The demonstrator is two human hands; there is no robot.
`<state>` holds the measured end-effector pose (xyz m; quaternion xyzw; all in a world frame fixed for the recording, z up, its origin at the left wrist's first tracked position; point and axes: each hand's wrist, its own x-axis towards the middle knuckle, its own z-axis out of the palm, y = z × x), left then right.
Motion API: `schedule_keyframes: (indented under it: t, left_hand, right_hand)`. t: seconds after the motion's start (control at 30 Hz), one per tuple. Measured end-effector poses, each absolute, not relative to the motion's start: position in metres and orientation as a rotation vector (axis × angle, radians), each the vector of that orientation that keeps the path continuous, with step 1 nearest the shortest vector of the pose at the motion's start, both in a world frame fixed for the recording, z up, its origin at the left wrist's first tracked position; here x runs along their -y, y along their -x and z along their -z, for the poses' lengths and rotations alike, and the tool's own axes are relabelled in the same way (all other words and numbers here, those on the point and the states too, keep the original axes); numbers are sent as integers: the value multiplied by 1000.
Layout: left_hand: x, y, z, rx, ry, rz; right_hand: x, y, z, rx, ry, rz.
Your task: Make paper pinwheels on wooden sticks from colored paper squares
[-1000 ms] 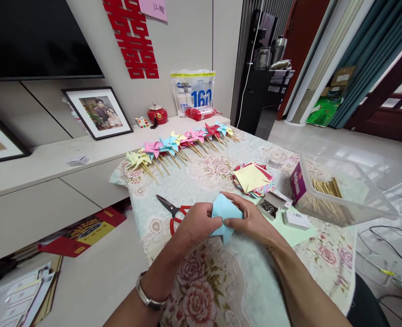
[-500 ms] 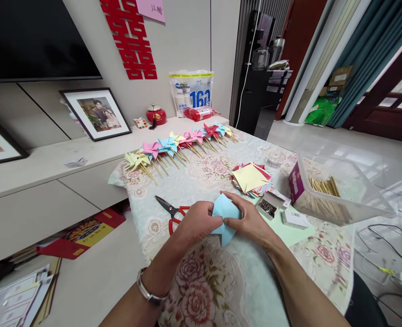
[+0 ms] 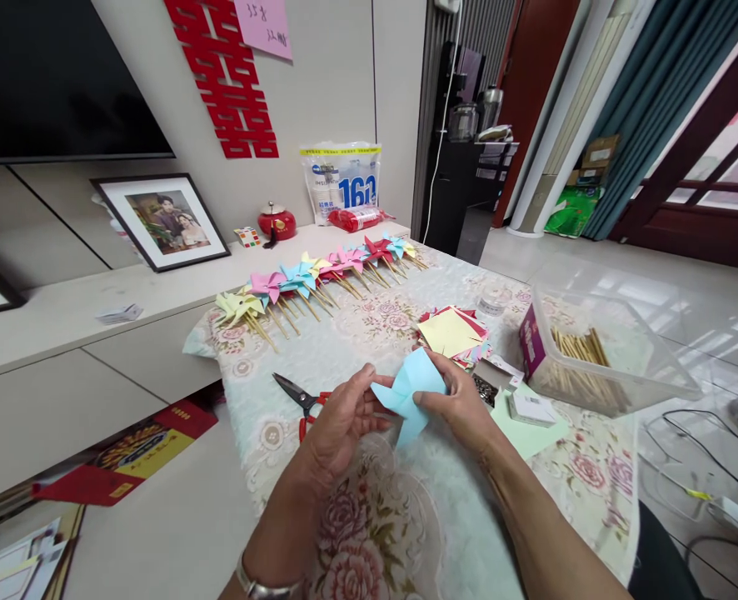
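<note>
A light-blue paper pinwheel (image 3: 411, 393), its blades partly folded in, is held over the front of the table. My right hand (image 3: 460, 402) pinches it from the right, thumb pressed on its centre. On the left, my left hand (image 3: 349, 417) is turned palm up with thumb and fingers apart. Its fingertips lie close to the left blade; whether they touch it I cannot tell. Partly behind my left hand, red-handled scissors (image 3: 303, 400) lie with their blades to the upper left. Square cut sheets (image 3: 451, 332) are stacked beyond my right hand.
Finished pinwheels on sticks (image 3: 300, 279) line the table's far edge. At right, a clear plastic bin (image 3: 619, 367) holds wooden sticks. A small white box (image 3: 531, 408) lies on green paper, near an open box of metal pins (image 3: 485, 388). Floral cloth (image 3: 369, 533) covers the table.
My left hand has let go of the blue paper and opened out to the left. My right thumb holds its centre, and more of the blades shows. The camera view has shifted slightly.
</note>
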<state>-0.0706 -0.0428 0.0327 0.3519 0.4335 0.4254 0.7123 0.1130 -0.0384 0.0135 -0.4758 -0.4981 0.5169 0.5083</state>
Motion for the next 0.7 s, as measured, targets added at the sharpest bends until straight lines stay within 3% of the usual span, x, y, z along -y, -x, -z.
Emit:
schedule_keyframes:
  t: [0.3,0.7]
  left_hand:
    - [58,24,-23,-982,-712,-1211]
    - [57,27,-7,-1177,-750,-1248]
  right_hand:
    - [34,-112,-1,1141,1136,-1115]
    - [39,-104,-3,1240,1095,-1167]
